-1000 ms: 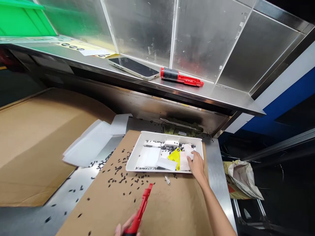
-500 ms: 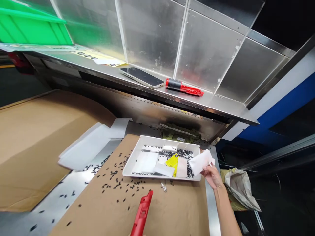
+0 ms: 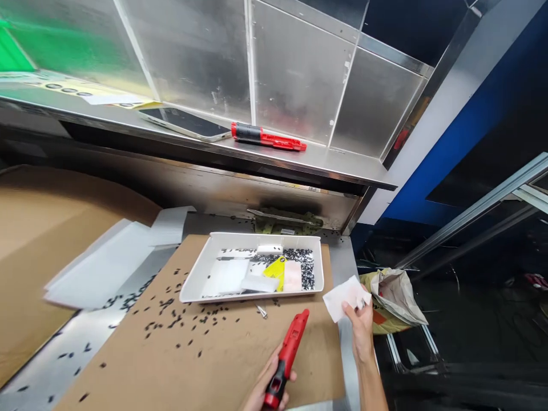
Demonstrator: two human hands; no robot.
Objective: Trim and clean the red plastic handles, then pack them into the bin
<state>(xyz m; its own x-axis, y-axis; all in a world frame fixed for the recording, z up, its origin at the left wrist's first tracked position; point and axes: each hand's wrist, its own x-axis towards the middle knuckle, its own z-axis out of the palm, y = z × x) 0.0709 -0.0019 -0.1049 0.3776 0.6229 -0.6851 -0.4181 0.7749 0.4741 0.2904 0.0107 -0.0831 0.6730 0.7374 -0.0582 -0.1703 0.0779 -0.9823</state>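
My left hand (image 3: 262, 381) is wrapped round the lower end of a red-and-black tool body (image 3: 291, 342), which points up and to the right. Between the thumb and fingers of my right hand (image 3: 363, 330) is a thin white sheet (image 3: 340, 298), soft paper or foam. Something small and pale shows at the fingertips, too small to name. Left of this sheet stands a white tray (image 3: 186, 292) holding small black parts, white pads, a yellow tag (image 3: 276, 270) and a dark pen-like stick. Small pale pointed pieces (image 3: 261, 311) lie just in front of the tray.
Black bits are scattered over the cardboard (image 3: 222, 362) and metal bench. On the metal shelf behind lie a phone (image 3: 188, 124) and a similar red-and-black tool body (image 3: 268, 137). White sheets (image 3: 103, 262) lie left, and an open sack (image 3: 396, 299) stands right.
My right hand has drawn the white sheet away from the tray's right edge, toward me. The red-and-black tool body has risen further into view with my left hand. The view has swung right.
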